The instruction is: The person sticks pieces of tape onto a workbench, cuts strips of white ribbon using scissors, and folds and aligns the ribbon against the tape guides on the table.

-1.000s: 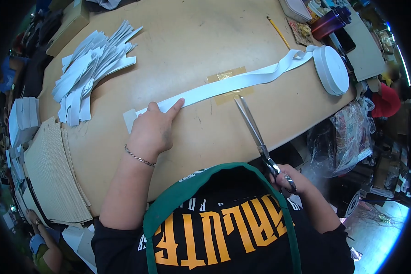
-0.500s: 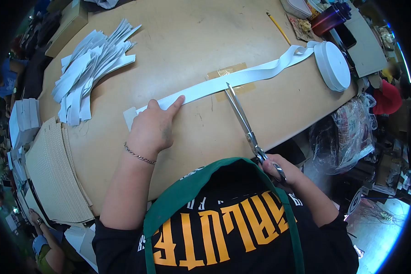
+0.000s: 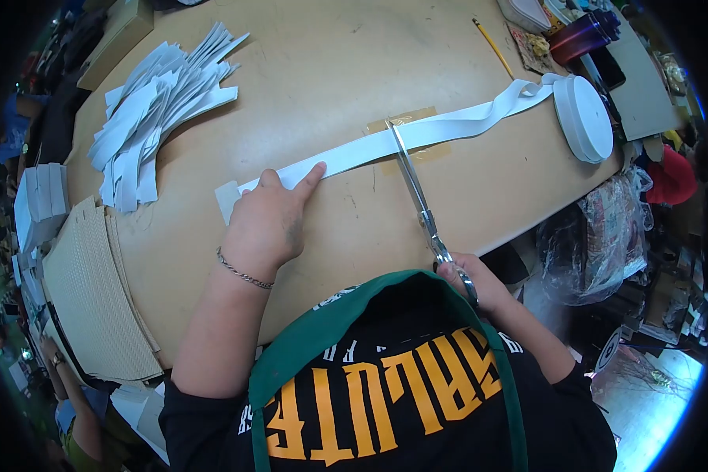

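Note:
A long white elastic band (image 3: pixel 362 151) stretches across the table from its roll. My left hand (image 3: pixel 266 216) presses its left end down with fingers spread, holding nothing. My right hand (image 3: pixel 480 285) grips metal scissors (image 3: pixel 418 193) by the handles near the table's front edge. Their long blades cross the band over a patch of brown tape (image 3: pixel 426 149), the tips just past its far edge. The blades look nearly closed. Left of the band's end, a small pale piece (image 3: pixel 226 200) lies on the table. The roll (image 3: pixel 584 119) sits at the right.
A pile of cut white strips (image 3: pixel 161 110) lies at upper left. Stacked cream textured sheets (image 3: pixel 98 299) cover the left edge. A pencil (image 3: pixel 493 49), a purple bottle (image 3: pixel 580 38) and a phone (image 3: pixel 608 68) are at upper right. Another person's arm (image 3: pixel 82 409) shows at lower left.
The scissors have moved forward across the band, and their blades have come together. My right hand has moved forward and slightly left. My left hand stays on the band.

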{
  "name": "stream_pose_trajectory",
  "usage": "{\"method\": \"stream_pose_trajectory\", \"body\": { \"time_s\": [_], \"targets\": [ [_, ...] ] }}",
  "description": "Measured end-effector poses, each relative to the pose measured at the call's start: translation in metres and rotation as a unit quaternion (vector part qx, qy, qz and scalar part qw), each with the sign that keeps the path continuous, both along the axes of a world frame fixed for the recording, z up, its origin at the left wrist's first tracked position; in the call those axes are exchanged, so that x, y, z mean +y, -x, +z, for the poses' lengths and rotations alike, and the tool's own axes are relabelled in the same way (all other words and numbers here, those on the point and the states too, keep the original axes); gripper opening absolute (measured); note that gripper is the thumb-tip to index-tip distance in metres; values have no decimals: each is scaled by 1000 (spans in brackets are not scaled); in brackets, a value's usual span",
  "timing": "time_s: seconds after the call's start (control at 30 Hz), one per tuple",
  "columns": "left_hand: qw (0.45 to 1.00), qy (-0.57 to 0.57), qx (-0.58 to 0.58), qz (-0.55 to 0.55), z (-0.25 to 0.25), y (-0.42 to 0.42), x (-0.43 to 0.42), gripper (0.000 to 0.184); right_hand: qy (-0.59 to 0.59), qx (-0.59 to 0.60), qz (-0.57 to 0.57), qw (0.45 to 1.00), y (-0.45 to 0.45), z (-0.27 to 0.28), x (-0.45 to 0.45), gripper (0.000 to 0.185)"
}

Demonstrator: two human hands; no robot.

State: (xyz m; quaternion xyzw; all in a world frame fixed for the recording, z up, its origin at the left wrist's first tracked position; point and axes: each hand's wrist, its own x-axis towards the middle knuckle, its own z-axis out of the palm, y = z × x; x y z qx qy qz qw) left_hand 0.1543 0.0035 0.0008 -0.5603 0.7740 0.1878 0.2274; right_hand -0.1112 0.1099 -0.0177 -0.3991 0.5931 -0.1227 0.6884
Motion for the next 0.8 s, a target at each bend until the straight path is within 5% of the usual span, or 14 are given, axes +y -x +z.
{"method": "stream_pose_trajectory", "body": {
  "time_s": [0.8],
  "targets": [
    [1000, 11, -5, -3, 4, 2, 0, 85, 22, -4, -40, 999, -7, -13, 5, 52]
  ]
}}
